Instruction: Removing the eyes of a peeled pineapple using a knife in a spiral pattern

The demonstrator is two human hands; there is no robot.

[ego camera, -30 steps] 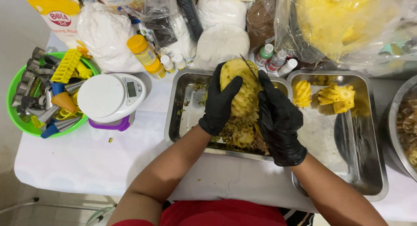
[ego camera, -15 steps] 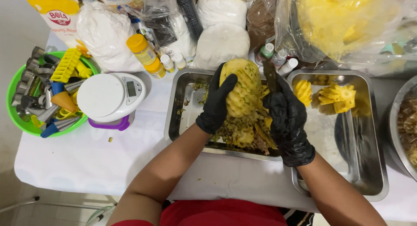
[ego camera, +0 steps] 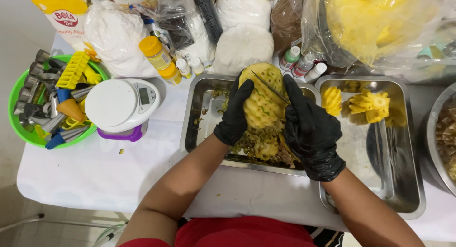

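Note:
My left hand (ego camera: 235, 115), in a black glove, grips the left side of a peeled pineapple (ego camera: 262, 100) standing upright in a steel tray (ego camera: 195, 115). My right hand (ego camera: 309, 128), also gloved in black, holds a knife (ego camera: 269, 87) whose blade lies slantwise across the upper part of the fruit. Spiral grooves are cut into the yellow flesh. Peel scraps (ego camera: 260, 147) are heaped in the tray under the pineapple.
A second steel tray (ego camera: 401, 180) on the right holds cut pineapple pieces (ego camera: 368, 104). A white kitchen scale (ego camera: 119, 106), a green bowl of cutters (ego camera: 28, 133), small bottles (ego camera: 159, 58), bags of white powder (ego camera: 114, 36) and a bag of pineapple (ego camera: 380, 24) stand behind.
The right hand rose with the knife from the pineapple's lower right side to its upper part. The left hand kept its hold and the fruit stayed upright.

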